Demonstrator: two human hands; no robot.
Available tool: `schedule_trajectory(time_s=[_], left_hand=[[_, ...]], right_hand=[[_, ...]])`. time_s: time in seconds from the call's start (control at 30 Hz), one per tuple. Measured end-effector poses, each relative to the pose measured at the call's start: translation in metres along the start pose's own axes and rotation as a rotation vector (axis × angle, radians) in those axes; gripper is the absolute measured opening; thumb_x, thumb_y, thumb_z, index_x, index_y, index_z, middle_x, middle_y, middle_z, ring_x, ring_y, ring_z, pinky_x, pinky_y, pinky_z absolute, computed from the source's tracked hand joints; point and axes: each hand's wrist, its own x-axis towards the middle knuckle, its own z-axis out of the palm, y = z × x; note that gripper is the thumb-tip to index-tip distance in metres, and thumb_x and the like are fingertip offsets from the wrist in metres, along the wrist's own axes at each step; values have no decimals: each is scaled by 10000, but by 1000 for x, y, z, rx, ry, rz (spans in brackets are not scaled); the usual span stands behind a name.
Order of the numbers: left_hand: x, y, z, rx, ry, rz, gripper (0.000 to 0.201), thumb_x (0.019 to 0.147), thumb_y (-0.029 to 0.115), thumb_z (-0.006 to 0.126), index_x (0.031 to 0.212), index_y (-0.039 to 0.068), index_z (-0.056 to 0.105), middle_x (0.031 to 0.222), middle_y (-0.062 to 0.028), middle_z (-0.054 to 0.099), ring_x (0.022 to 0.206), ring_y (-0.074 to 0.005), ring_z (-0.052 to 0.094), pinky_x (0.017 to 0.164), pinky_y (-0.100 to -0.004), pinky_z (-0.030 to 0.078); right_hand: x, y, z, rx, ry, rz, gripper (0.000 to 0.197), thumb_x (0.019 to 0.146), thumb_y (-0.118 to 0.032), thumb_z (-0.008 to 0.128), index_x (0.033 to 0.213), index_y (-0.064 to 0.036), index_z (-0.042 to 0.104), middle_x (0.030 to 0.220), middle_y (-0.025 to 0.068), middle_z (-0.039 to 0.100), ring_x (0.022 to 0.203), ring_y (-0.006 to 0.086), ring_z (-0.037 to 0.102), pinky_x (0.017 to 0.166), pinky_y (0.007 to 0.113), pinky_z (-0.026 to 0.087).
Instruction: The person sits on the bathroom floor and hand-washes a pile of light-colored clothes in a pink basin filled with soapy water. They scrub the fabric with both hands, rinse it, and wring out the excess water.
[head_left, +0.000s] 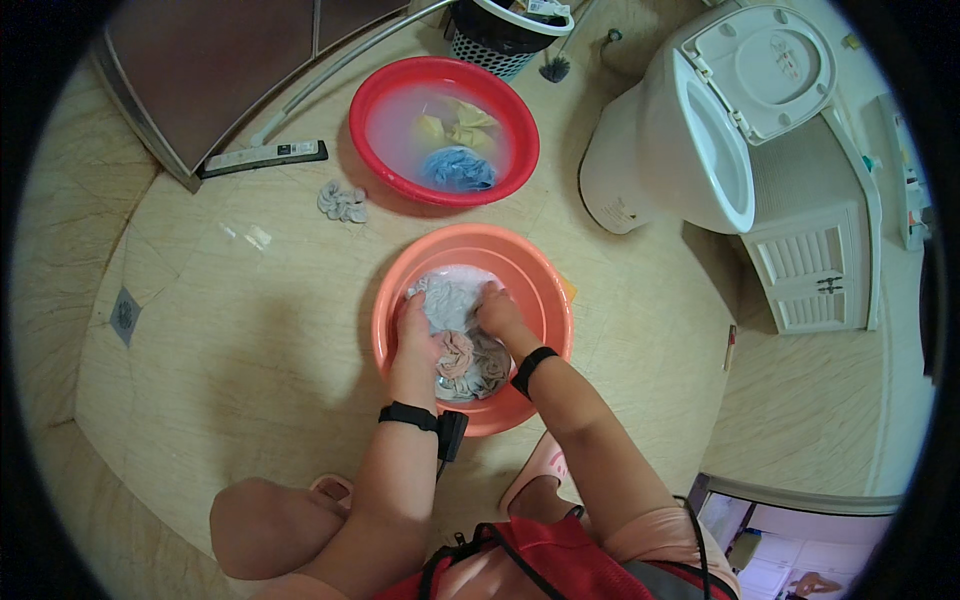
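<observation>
Beige floor [640, 320], orange basin [480, 234] — pale grey cloth [447, 303] lies crumpled, wet.

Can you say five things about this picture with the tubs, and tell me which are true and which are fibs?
1. The left hand and the right hand are both inside the orange tub. True.
2. The red tub has only green cloth in it. False: it holds cloudy water with blue cloth and pale yellow cloth.
3. A crumpled grey cloth hangs on the red tub's rim. False: it lies on the floor.
4. Each forearm has a black band around it. True.
5. The toilet is bright purple. False: it is white.
</observation>
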Motion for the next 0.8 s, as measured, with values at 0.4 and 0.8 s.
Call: schedule_trajectory(time_s=[0.4,0.8], left_hand=[[10,-22,-37,-39,-346,168,405,906,399,546,1207,128,548,1074,-48,609,963,-191,594,742,-372,504],[19,2,-8,-102,-61,91,591,889,433,517,1392,149,395,1492,-60,276,1360,-280,244,1112,-416,171]], right_hand=[[-77,-114,-71,582,14,-575,225,773,-261,624,845,-49,612,766,153,622,676,321,615,640,421,492],[-18,-16,-2,-69,50,-75,483,846,-201,554,1273,-57,380,1168,311,463,1060,487,500,896,513,441]])
